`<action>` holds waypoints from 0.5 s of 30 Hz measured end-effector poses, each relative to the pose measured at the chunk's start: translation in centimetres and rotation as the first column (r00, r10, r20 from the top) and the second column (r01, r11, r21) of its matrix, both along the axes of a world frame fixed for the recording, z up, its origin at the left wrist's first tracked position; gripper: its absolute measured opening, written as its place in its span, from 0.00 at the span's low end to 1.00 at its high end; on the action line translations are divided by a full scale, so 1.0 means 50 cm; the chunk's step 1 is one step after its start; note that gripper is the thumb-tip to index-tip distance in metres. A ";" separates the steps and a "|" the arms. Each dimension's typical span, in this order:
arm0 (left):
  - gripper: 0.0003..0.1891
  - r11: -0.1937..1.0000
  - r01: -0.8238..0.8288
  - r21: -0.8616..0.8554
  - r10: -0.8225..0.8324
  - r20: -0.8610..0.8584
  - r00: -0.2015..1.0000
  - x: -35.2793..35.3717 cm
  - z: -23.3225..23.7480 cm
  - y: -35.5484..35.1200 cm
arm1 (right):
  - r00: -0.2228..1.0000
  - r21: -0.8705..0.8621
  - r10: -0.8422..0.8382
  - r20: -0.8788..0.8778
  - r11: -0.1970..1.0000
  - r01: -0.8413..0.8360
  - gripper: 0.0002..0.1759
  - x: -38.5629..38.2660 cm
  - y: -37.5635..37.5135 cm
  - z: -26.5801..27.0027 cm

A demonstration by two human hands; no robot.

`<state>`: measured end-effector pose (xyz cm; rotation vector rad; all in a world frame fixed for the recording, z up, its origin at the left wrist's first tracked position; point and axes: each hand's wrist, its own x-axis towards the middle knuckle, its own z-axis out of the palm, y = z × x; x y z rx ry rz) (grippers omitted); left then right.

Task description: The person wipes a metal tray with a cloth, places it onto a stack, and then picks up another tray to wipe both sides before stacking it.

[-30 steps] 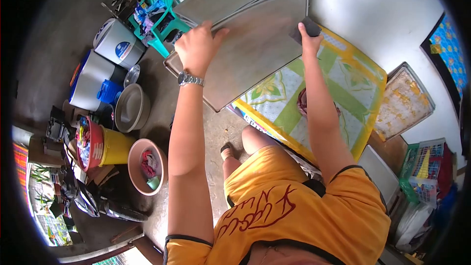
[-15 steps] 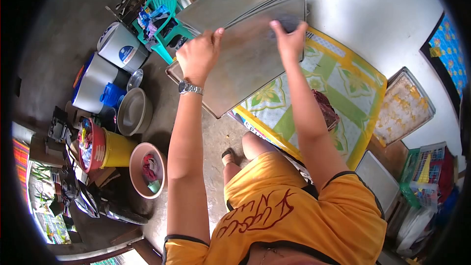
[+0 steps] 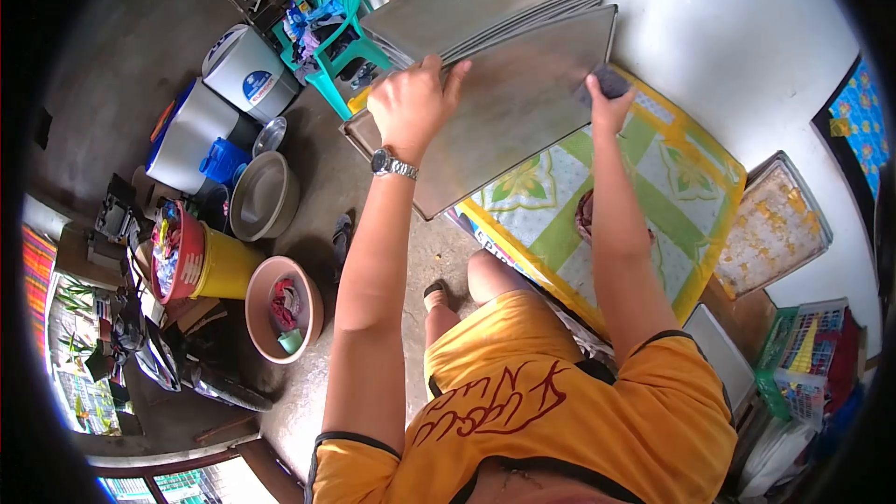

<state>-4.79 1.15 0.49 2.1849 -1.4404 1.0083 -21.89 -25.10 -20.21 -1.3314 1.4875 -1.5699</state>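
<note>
My left hand, with a wristwatch, is closed around the far edge of a flat metal baking tray. The tray lies slanted, partly over a table with a green, white and yellow tablecloth. In my right hand is a dark grey scrubbing pad, at the tray's right end. Behind this tray rests a stack of similar metal trays. A dark reddish cloth lies on the tablecloth, partly hidden by my right forearm.
A pink basin, a grey basin and a yellow bucket stand on the floor at left. A green chair holds clothes. A stained tray leans against the wall at right, near a plastic basket.
My right hand has moved the pad right and nearer, along the tray toward its right end. My left hand stays on the tray edge. The whole view has shifted slightly.
</note>
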 end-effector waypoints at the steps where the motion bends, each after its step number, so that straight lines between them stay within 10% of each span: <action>1: 0.24 1.000 0.008 -0.024 -0.008 -0.006 1.000 0.006 -0.007 -0.005 | 1.000 0.001 0.010 0.025 1.000 -0.010 0.44 -0.002 -0.017 -0.029; 6: 0.23 0.999 -0.027 -0.031 0.029 0.055 0.998 0.017 -0.003 -0.018 | 0.930 -0.379 0.047 -0.365 0.905 -0.194 0.45 0.028 0.120 0.025; 12: 0.24 0.999 -0.051 -0.006 0.051 -0.005 0.999 0.017 0.000 -0.027 | 0.991 0.000 0.087 -0.102 0.996 -0.088 0.39 -0.047 0.013 0.030; 15: 0.24 0.998 -0.056 -0.016 0.057 0.013 0.998 0.023 0.001 -0.032 | 0.975 -0.133 0.216 -0.062 0.966 -0.222 0.36 -0.004 0.064 0.031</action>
